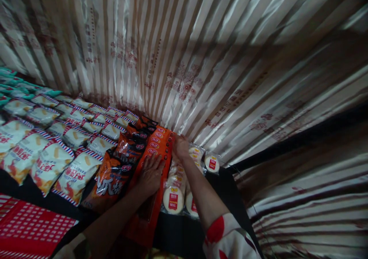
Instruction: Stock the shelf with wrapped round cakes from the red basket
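Note:
My left hand (151, 173) lies with its fingers stretched out on a row of overlapping orange snack packets (156, 144). At the far right end of that row, my right hand (181, 147) touches or nearly touches the packets' edge; its fingertips are dim and partly hidden. Below my right forearm are clear-wrapped round white cakes (173, 200) with red and yellow labels, in rows. To the left of my left hand stand dark orange-and-black snack bags (110, 178).
Rows of white snack bags (73, 172) with striped edges fill the left, with green packets (14, 83) beyond. A red checked bag (34, 226) lies at front left. One wrapped cake (212, 163) sits near the black table's (178, 232) right edge. Pleated printed sheeting (184, 59) rises behind.

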{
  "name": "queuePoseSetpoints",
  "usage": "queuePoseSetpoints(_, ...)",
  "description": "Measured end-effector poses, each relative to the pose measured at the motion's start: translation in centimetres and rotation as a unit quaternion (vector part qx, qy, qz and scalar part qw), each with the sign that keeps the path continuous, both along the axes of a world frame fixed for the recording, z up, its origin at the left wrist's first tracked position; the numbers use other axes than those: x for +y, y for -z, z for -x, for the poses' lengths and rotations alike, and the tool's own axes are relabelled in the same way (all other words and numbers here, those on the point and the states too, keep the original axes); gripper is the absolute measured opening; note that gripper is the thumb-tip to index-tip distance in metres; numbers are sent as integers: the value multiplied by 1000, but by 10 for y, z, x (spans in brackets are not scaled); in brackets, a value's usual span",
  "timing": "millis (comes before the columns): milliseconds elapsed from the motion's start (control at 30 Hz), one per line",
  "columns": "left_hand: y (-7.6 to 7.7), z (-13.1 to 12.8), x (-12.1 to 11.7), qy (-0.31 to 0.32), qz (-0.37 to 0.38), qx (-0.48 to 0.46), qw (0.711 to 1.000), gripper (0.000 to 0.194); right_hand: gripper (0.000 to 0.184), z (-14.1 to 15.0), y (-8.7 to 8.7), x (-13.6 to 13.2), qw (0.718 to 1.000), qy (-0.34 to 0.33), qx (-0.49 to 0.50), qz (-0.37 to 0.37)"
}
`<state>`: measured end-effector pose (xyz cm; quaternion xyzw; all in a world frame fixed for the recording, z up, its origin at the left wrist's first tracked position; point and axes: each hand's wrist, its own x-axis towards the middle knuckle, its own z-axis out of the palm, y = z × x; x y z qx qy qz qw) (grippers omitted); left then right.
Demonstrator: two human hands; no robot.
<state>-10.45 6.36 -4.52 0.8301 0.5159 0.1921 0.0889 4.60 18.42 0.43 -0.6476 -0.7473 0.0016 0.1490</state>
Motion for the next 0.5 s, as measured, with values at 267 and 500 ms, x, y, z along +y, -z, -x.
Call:
queuePoseSetpoints(267, 4, 0, 1, -3, -20, -15, 1000, 40, 41, -40, 5, 12, 999, 29, -29, 17)
queuePoseSetpoints(500, 5, 0, 0, -5, -35, -11, 999, 42, 34, -43, 18, 20, 999, 6, -23, -45)
